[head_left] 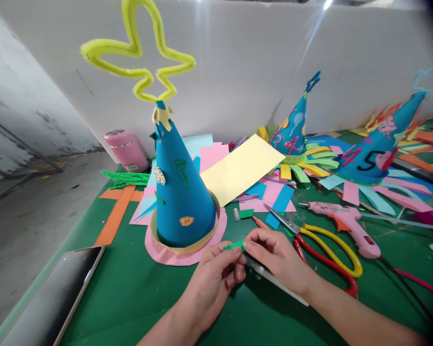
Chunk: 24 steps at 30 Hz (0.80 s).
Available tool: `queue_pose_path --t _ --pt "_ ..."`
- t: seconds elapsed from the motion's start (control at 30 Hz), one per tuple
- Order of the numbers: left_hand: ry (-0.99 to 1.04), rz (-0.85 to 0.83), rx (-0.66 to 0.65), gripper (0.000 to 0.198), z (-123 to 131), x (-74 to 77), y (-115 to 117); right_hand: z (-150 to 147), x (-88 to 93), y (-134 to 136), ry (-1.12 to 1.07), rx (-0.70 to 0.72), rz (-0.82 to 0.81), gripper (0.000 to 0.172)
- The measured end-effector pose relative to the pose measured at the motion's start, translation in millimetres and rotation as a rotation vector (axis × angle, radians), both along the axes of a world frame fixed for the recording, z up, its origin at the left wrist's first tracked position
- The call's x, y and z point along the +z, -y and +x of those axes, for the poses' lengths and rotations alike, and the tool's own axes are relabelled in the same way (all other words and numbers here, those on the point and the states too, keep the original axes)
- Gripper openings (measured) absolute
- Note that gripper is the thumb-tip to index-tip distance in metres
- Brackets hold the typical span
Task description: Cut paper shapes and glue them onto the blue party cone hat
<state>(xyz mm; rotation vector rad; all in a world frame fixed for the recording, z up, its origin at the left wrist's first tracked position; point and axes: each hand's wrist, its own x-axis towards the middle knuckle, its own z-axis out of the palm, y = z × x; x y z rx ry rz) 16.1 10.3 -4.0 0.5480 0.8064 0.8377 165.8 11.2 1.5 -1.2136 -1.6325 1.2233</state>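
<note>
Both my hands meet low in the middle of the view, in front of a blue paper cone hat (187,192). A small strip of green paper (235,245) is pinched between them. My left hand (216,271) grips its left part between thumb and finger, and my right hand (274,254) holds its right end. The hat stands upright on a pink paper brim (166,257), with a yellow pipe-cleaner shape (159,43) on its tip and small stickers on its side. A white stick-like thing (285,287) lies partly hidden beneath my right hand.
Scissors (324,250) with red and yellow handles and a pink glue gun (350,221) lie to the right. Two more decorated hats (292,127) stand behind them. A phone (57,298), green pipe cleaners (126,179), a pink canister (127,150) and a cream sheet (243,168) are around.
</note>
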Motion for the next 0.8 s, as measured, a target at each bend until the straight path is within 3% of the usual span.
queue_pose_path --t 0.17,0.37,0.6,0.8 --pt "-0.047 -0.003 -0.012 0.014 1.1 3.6 0.2 -0.6 -1.4 -0.5 0.021 -0.036 0.007 0.026" --pt "-0.202 0.117 -0.030 0.019 3.1 3.7 1.1 -4.2 -0.6 3.9 -0.230 0.015 -0.213 0.026" --pt "-0.432 0.331 -0.078 0.025 1.5 3.9 4.7 -1.9 -4.6 3.4 -0.026 -0.106 0.028 0.030" --pt "-0.358 0.302 -0.028 0.017 6.8 10.1 9.5 0.4 -5.2 3.7 -0.003 -0.185 0.127 0.030"
